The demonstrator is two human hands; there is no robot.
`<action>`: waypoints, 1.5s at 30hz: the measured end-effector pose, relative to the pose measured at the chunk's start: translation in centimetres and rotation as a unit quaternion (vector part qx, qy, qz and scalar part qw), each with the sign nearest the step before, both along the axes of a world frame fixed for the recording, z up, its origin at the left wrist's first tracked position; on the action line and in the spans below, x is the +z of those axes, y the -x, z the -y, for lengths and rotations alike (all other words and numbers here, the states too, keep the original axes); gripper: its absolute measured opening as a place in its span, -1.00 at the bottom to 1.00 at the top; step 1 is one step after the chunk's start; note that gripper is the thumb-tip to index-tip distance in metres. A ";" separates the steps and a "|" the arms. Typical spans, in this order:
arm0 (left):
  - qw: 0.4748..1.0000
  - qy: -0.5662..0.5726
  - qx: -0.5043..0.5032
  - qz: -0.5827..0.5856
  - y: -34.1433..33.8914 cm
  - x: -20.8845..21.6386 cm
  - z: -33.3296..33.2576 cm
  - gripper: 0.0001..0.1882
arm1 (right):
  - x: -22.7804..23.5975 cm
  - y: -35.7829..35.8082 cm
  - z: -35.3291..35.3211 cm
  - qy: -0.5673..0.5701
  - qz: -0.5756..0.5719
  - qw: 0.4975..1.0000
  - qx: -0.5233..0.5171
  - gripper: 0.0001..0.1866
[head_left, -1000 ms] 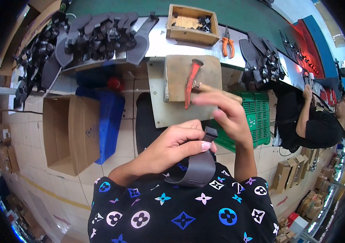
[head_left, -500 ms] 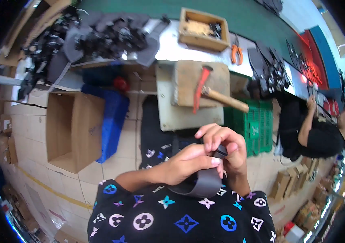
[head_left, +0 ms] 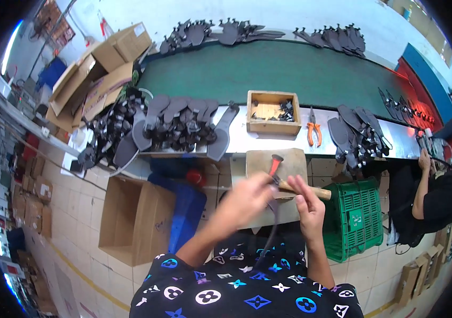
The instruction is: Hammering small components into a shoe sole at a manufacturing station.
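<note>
My left hand, smeared by motion, is closed at the upper end of a dark grey sandal sole. The sole appears edge-on, its lower end reaching toward my lap. To its right my right hand is raised with fingers stretched out and thumb apart. Just beyond my hands, a hammer with a red head and wooden handle lies on a wooden block. My left fingers and the sole's upper end cover part of the hammer.
A wooden box of small black parts and orange-handled pliers lie on the bench. Grey sandals are piled left and right. A cardboard box, blue bin and green crate flank me. A co-worker sits right.
The view has tilted up, showing more of the bench. My hands have moved outward toward the hammer and apart; my right hand has come off the sole, which has swung edge-on.
</note>
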State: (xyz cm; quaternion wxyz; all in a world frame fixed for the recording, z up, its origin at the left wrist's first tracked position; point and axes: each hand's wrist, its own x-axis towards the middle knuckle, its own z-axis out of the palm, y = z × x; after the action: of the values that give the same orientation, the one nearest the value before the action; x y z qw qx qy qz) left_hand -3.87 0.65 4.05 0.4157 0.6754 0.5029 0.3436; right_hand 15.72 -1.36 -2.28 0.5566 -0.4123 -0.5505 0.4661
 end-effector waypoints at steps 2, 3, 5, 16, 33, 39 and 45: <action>0.981 -0.127 0.141 -0.038 0.3 1.4 -4.6 -0.72 | -0.9 -4.1 -1.2 -0.042 0.052 0.994 -0.086 -0.53; 0.954 -0.182 0.224 -0.083 1.0 2.2 -6.7 -0.69 | -0.6 -5.8 -1.3 -0.017 0.049 0.994 -0.097 -0.54; 0.880 -0.276 0.374 -0.101 5.9 4.5 -8.6 -0.66 | -0.3 -6.6 -2.0 0.014 0.006 0.993 -0.115 -0.60; 0.791 -0.095 0.446 -0.408 33.1 -4.8 -18.8 -0.56 | -3.1 -25.4 -21.7 -0.055 0.454 0.754 -0.472 -0.33; 0.848 -0.368 0.191 -0.329 1.3 3.7 -8.8 -0.31 | 11.4 -2.8 -19.5 -0.034 -0.148 0.987 -0.051 -0.74; 0.804 -0.488 0.291 -0.174 0.6 1.6 -8.3 -0.67 | 6.6 0.7 -9.2 -0.285 0.301 0.903 0.110 -0.12; 0.947 -0.133 0.185 0.225 2.0 1.0 -5.2 -0.75 | -8.6 -7.1 -1.8 -0.038 0.508 0.853 -0.111 -0.28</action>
State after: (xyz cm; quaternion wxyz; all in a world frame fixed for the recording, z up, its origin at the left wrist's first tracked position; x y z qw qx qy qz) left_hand -5.82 5.87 5.01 0.3539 0.5243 0.4621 0.6216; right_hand 22.86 0.44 -10.83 0.2624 -0.6285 -0.7246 0.1053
